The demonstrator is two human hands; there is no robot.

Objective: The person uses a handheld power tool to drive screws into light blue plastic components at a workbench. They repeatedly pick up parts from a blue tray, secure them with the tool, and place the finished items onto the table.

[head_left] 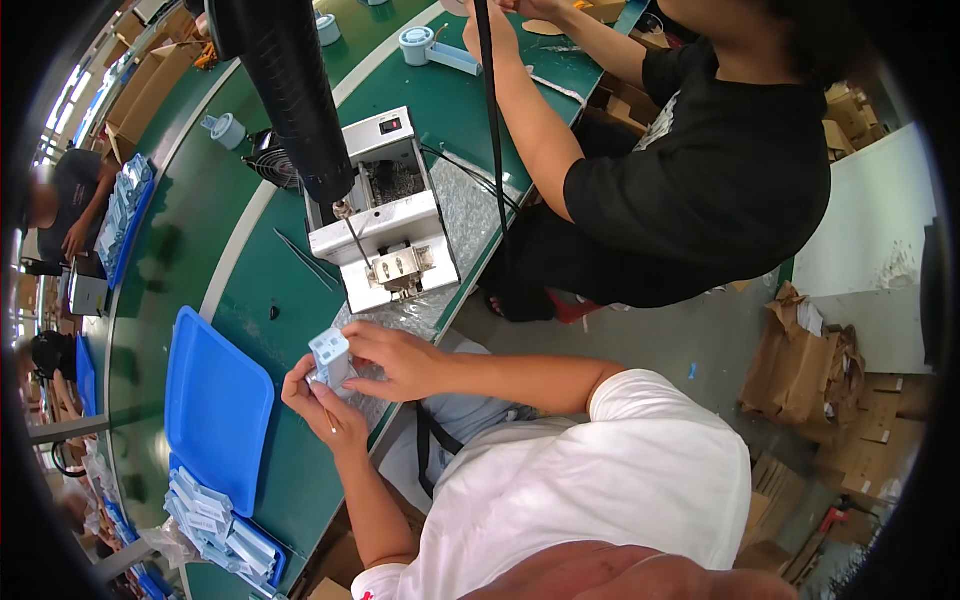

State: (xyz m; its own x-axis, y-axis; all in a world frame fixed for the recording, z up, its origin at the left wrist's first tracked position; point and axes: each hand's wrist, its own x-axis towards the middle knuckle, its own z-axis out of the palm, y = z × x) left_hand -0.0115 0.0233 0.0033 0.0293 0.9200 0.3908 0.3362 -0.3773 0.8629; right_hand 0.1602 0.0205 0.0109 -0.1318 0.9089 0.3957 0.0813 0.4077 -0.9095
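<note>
A light-blue plastic housing (330, 352) is held between my two hands above the front edge of the green table. My left hand (335, 412) grips its lower side, fingers wrapped round it. From the right, my right hand (393, 362) pinches its upper part with thumb and fingers. Just beyond my hands stands a white screw feeder (425, 232) with a metal outlet at its front. Over the feeder hangs a black electric screwdriver (285, 95), its bit pointing down at that outlet. Tweezers (306, 258) lie left of the feeder.
A bare blue tray (222, 400) lies to the left. Nearer stands another tray holding light-blue parts (205, 512). At the far right sits a co-worker in a black shirt (700, 190), next to a light-blue part with a round end (418, 45). Bubble wrap (470, 190) lies by the feeder.
</note>
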